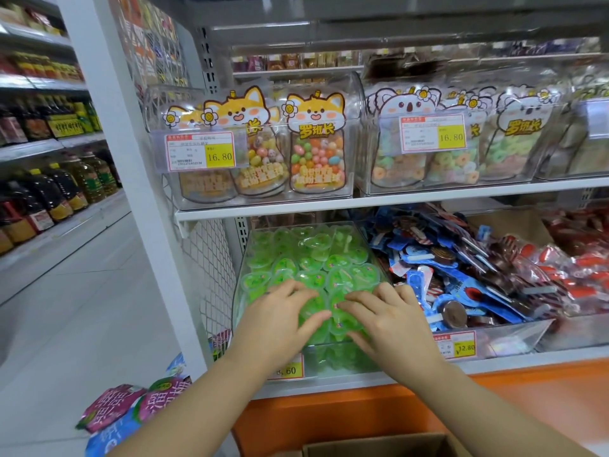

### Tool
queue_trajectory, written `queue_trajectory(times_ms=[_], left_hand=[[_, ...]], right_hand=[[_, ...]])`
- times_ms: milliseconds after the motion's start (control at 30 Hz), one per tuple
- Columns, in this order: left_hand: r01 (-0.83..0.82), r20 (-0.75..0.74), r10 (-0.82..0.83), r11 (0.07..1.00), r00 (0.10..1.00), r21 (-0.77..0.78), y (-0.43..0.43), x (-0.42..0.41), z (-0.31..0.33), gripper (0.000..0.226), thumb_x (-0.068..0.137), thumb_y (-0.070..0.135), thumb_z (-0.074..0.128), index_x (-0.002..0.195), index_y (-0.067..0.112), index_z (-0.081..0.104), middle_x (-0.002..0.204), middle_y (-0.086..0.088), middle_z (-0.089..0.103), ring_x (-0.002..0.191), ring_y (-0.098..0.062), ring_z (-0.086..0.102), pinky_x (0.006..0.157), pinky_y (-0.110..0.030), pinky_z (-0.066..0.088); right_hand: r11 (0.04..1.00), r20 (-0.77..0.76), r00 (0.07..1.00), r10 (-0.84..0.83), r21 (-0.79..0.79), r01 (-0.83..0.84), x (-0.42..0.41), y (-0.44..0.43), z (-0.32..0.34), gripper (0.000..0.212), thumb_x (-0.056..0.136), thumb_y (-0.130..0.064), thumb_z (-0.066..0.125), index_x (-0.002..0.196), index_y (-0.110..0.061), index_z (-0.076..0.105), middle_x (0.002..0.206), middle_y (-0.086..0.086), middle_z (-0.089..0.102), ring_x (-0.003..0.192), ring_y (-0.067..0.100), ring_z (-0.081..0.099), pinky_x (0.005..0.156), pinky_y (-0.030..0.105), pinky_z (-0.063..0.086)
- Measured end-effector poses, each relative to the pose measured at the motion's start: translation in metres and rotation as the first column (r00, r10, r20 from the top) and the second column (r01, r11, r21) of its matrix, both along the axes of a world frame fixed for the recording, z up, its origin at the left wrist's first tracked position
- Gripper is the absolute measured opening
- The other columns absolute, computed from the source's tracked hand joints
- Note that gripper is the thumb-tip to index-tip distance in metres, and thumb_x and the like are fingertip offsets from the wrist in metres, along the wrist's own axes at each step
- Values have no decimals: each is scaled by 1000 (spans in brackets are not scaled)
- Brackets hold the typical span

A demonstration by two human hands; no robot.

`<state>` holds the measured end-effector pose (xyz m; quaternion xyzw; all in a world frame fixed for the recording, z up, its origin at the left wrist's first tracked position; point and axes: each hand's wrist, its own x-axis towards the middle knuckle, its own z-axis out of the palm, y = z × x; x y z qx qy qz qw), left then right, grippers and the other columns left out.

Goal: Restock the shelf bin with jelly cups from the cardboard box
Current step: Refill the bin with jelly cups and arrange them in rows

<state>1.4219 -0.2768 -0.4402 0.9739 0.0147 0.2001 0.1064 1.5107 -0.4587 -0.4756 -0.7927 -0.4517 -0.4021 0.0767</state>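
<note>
Right at the bottom edge, top of an open brown cardboard box [372, 445], can't see what's inside. Off to its left, a bunch of pink and blue printed snack bags [125, 410]. Next up, left hand [280, 318] and right hand [392, 321] side by side, palms down, fingers fairly straight and a bit fanned out, lying flat on the top layer at the front, not pinching or holding anything. Underneath them, green roughly heart-shaped jelly cups [306, 258] with clear film lids, filling the clear plastic shelf bin [240, 285] on the lower shelf. Red and yellow price tag [286, 371] on its front, partly behind the left wrist. Just right of that, another clear bin [514, 338] stuffed with blue and brown wrapped sweets [461, 275], then red packets [576, 258] further right. One shelf up, lidded clear tubs [349, 110]: cat-shaped pouches of coloured candy balls [316, 156] on the left, koala-shaped pouches of ring gummies [412, 159] on the right. Way back left, bottles of cooking oil [66, 186] along another aisle
</note>
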Motion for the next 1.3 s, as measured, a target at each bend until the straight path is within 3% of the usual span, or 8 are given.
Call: queue_trajectory(times_ms=[100, 300, 467, 733, 900, 1133, 1200, 1300], left_hand=[[34, -60, -33, 999, 998, 7, -1, -5, -7, 46, 93, 54, 42, 136, 37, 47, 140, 20, 42, 130, -3, 36, 105, -25, 35], [66, -14, -66, 998, 998, 4, -1, -4, -12, 42, 96, 44, 43, 137, 34, 46, 144, 19, 40, 133, -2, 32, 107, -22, 30], [95, -52, -91, 991, 995, 89, 0, -4, -13, 60, 87, 50, 57, 141, 33, 40, 146, 18, 34, 135, -6, 30, 109, -23, 26], [126, -48, -122, 988, 991, 86, 2, -4, -12, 68, 82, 52, 63, 142, 33, 38, 147, 20, 32, 135, -5, 29, 109, -23, 25], [112, -10, -112, 990, 994, 91, 1, -3, -18, 64, 74, 46, 73, 131, 25, 53, 136, 11, 51, 125, -14, 48, 99, -35, 47], [107, -20, -106, 990, 994, 95, -1, -1, -19, 64, 85, 51, 59, 141, 30, 39, 147, 17, 34, 137, -7, 28, 109, -26, 28], [110, -26, -108, 989, 994, 97, -1, -2, -19, 64, 86, 52, 57, 143, 31, 36, 148, 18, 32, 137, -6, 26, 109, -25, 27], [110, -12, -109, 987, 994, 115, 1, -1, -22, 65, 86, 53, 55, 143, 32, 34, 149, 19, 29, 137, -4, 25, 110, -24, 27]], right_hand=[[1000, -2, 1000, 4, 10, -4, 0, 0, -1, 45, 61, -42, 83, 101, -26, 69, 100, -12, 68, 79, 17, 49, 70, 33, 31], [999, -19, 1000, 3, 41, -2, -1, 3, 3, 43, 58, -42, 85, 96, -27, 71, 95, -14, 68, 78, 16, 48, 69, 32, 30], [999, -7, 1000, 14, 46, -14, 0, 2, 2, 41, 58, -41, 86, 93, -27, 70, 93, -14, 68, 80, 15, 42, 69, 32, 29], [999, 39, 999, 23, 27, -24, 1, 2, 0, 43, 59, -42, 84, 95, -26, 69, 97, -12, 68, 81, 16, 47, 71, 32, 29], [1000, 67, 998, 6, -12, -6, 2, 2, -1, 45, 60, -42, 82, 99, -25, 68, 99, -11, 66, 83, 17, 47, 73, 32, 29], [1000, 105, 994, -4, -27, 7, 4, 3, -3, 45, 65, -40, 77, 104, -24, 63, 103, -7, 64, 86, 19, 45, 74, 34, 29], [1000, 131, 991, 15, -4, -15, 4, 2, -4, 40, 69, -36, 74, 104, -23, 59, 106, -4, 64, 87, 20, 46, 74, 34, 30], [995, 199, 977, 81, 44, -91, 3, 2, -6, 16, 82, -25, 62, 96, -23, 55, 104, -1, 64, 83, 20, 46, 73, 34, 32]])
